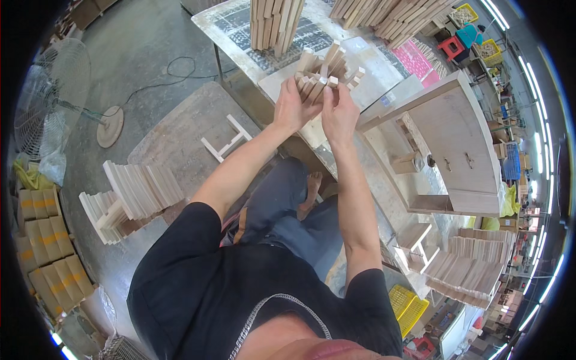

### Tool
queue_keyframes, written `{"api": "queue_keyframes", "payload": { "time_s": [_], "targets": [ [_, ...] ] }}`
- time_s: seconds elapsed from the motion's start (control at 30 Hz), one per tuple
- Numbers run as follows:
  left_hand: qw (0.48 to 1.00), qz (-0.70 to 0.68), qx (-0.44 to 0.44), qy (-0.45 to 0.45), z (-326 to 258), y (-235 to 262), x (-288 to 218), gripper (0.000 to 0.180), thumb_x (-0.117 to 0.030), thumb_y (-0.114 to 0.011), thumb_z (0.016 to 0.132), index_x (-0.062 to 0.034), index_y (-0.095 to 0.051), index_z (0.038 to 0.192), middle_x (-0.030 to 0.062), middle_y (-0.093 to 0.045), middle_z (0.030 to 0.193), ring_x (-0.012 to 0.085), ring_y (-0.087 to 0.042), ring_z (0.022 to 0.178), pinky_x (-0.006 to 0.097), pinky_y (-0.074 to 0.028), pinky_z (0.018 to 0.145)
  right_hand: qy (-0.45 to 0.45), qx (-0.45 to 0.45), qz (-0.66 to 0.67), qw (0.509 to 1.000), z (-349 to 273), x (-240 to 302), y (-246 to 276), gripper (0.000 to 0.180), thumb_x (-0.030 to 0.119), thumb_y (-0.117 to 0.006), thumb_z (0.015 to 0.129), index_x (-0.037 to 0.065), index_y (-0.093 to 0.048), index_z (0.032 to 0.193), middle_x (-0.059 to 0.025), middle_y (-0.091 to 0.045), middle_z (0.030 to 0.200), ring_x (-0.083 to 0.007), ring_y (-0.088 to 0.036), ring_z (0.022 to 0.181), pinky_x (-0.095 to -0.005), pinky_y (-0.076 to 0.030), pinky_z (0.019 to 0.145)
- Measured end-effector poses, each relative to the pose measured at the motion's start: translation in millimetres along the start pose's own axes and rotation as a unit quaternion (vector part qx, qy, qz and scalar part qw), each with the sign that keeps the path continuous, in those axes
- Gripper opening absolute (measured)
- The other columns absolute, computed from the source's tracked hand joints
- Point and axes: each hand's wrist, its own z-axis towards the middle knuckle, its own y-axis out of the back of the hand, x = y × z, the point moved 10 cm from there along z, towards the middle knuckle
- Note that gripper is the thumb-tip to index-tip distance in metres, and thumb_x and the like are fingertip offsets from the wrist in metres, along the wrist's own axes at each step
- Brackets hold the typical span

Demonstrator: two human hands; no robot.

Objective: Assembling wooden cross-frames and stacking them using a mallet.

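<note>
1. Okay, on my remote feed the left hand [290,108] grips the left side of a loose bundle of squared wooden sticks [327,67], fingers curled in.
2. Right hand [340,114] grasps the same bundle from the opposite side, thumb near the stick ends.
3. Bundle sits between both hands, above the workbench [237,33]; I can't tell whether it rests there.
4. Ahead of the left hand: upright stick stack [275,25]. Right of the right hand: curved-edged wooden frame [465,132].
5. Main risk, I'd judge: ends are uneven and fanned, so loosening either hand could spill outer sticks.
6. Also: pushing forward could topple the upright stack; uneven squeezing could pop middle sticks out.
</note>
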Motion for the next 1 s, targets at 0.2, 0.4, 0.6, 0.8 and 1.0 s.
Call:
{"api": "queue_keyframes", "payload": {
  "time_s": [0.2,0.4,0.6,0.8,1.0],
  "targets": [
    [0.999,0.030,-0.043,0.007,-4.4,-4.7,15.1,0.104,-0.031,-0.093,0.069,0.0037,-0.031,0.145,0.0272,-0.039,0.134,0.0470,-0.058,0.110,0.049,-0.055,0.089,-0.078,-0.010,0.021,0.997,-7.6,-13.3,2.1,0.035,0.022,-0.067,0.097,0.000,-0.064,0.124,-0.0192,-0.073,0.105,-0.0288,-0.074,0.092,-0.0381,-0.055,0.079],
    [0.994,0.066,-0.078,-0.038,-7.4,-18.6,13.5,0.092,-0.044,-0.087,0.075,0.0063,-0.042,0.138,0.0279,-0.051,0.120,0.0465,-0.057,0.111,0.049,-0.050,0.093,-0.029,-0.029,0.004,0.999,-133.4,5.6,116.3,0.039,0.010,-0.073,0.090,-0.003,-0.062,0.125,-0.0154,-0.070,0.095,-0.0282,-0.071,0.086,-0.0377,-0.056,0.077],
    [0.993,0.004,-0.079,-0.088,3.8,2.2,26.5,0.070,-0.039,-0.089,0.078,0.0063,-0.058,0.121,0.0208,-0.064,0.112,0.0338,-0.063,0.102,0.043,-0.049,0.093,-0.171,-0.054,-0.239,0.954,-294.0,-58.3,315.7,0.023,0.007,-0.074,0.088,0.004,-0.071,0.110,-0.0154,-0.070,0.094,-0.0305,-0.070,0.082,-0.0396,-0.055,0.071],
    [0.997,-0.068,0.030,0.006,15.1,-11.6,66.6,0.062,-0.043,-0.085,0.082,0.0004,-0.063,0.120,0.0177,-0.070,0.113,0.0292,-0.067,0.105,0.042,-0.052,0.092,-0.390,-0.083,-0.355,0.846,-377.1,-104.4,444.4,0.028,0.016,-0.069,0.092,0.005,-0.073,0.118,-0.0185,-0.072,0.104,-0.0354,-0.069,0.099,-0.0406,-0.053,0.087],
    [0.997,0.017,0.047,0.059,20.1,-8.4,25.5,0.096,-0.048,-0.090,0.061,0.0043,-0.052,0.133,0.0255,-0.065,0.120,0.0380,-0.064,0.113,0.042,-0.051,0.101,-0.150,0.002,-0.266,0.952,-350.6,-60.8,328.1,0.021,0.002,-0.071,0.086,0.000,-0.071,0.107,-0.0191,-0.070,0.094,-0.0379,-0.066,0.089,-0.0448,-0.052,0.081]
  ]
}}
